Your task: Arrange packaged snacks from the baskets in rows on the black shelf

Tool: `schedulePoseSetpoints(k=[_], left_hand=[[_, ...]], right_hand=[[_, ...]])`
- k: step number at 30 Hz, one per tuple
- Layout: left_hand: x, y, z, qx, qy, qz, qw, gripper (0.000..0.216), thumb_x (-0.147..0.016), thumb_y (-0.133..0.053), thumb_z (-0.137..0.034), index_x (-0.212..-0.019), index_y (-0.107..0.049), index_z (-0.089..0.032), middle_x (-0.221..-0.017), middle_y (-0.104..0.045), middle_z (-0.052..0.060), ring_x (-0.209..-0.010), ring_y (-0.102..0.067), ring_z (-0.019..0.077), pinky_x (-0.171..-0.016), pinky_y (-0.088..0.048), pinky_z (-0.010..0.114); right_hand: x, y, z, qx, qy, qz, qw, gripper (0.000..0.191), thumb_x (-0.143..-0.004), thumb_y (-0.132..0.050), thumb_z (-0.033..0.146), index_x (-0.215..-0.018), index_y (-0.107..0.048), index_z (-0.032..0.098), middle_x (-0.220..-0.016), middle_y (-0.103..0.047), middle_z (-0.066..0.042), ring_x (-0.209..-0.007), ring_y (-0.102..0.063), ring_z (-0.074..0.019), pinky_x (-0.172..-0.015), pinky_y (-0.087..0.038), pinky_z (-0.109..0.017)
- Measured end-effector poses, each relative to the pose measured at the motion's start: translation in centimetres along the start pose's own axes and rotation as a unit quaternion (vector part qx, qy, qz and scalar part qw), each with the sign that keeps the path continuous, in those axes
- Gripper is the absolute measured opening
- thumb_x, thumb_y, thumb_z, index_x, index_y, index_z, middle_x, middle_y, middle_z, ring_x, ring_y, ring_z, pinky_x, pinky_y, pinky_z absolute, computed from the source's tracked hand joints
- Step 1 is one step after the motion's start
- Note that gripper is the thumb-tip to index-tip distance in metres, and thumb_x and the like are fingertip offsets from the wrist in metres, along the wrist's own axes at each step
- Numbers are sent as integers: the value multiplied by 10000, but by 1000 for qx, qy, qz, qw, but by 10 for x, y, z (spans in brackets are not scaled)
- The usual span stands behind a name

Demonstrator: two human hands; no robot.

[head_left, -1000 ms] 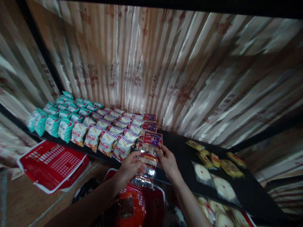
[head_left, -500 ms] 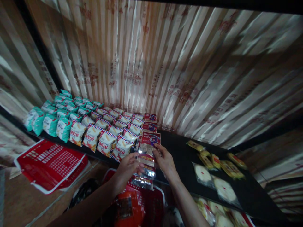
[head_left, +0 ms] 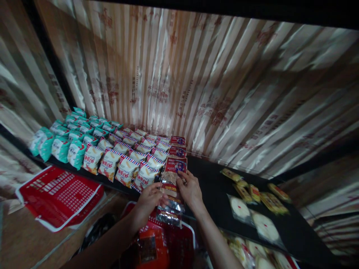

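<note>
My right hand (head_left: pixel 191 189) is closed on the right edge of a flat snack packet (head_left: pixel 174 163) with a dark red top and a clear window. Its upper end lies at the front of a row of matching packets (head_left: pixel 177 152). On the other side, my left hand (head_left: pixel 151 200) has its fingers curled at the left edge of more such packets (head_left: pixel 169 218), which overlap and hang past the shelf's front edge. Its fingertips are slightly blurred. Left of the row stand white snack bags (head_left: pixel 126 170) with striped tops.
Teal bags (head_left: pixel 76 151) stand at the left end of the black shelf (head_left: pixel 211 190). Yellow packs (head_left: pixel 254 192) and round white packs (head_left: pixel 265 226) lie to the right. A red basket (head_left: pixel 60 194) sits low left; another red basket (head_left: pixel 193 239) is below my hands.
My right hand and the snack packet have shifted slightly left, towards the row. The left hand stays almost in place beside the lower packets.
</note>
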State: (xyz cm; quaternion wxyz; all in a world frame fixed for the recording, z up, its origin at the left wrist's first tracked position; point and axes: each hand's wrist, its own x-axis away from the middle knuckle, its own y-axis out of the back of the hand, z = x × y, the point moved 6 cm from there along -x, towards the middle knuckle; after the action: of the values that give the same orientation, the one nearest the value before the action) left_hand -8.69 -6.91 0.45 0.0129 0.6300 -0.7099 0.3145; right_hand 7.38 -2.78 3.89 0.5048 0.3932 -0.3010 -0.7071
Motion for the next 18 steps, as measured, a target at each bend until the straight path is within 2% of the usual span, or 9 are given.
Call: schedulePoseSetpoints(k=[5,10,18], left_hand=[[-7,4,9,-2,10,3,1000,540,-618,-677,-297,-1081,-466,-114,-667,-627,4,-556,-586,117,-568,-428,243],[-11,6,10,-15,17,7,1000,570,-630,-665,-273,-1130,-462,-89,-655,-621,0,-554,-571,113,-558,-419,236],[-8,2,10,-30,14,17,999,635,-626,-647,-274,-1182,-417,-72,-674,-613,1,-556,-566,114,-536,-415,240]], right_hand=[[1,-3,-3,39,8,-1,999,344,-785,-471,318,-1045,-681,234,-1260,-542,-76,-1119,-483,-285,-917,-415,-413],[3,-2,0,79,29,-6,996,369,-809,-434,303,-1056,-673,167,-1317,-481,-127,-1145,-444,-300,-950,-388,-427],[-6,-3,21,132,94,0,987,383,-831,-433,284,-1133,-624,144,-1333,-484,-122,-1302,-289,-291,-1006,-327,-429]])
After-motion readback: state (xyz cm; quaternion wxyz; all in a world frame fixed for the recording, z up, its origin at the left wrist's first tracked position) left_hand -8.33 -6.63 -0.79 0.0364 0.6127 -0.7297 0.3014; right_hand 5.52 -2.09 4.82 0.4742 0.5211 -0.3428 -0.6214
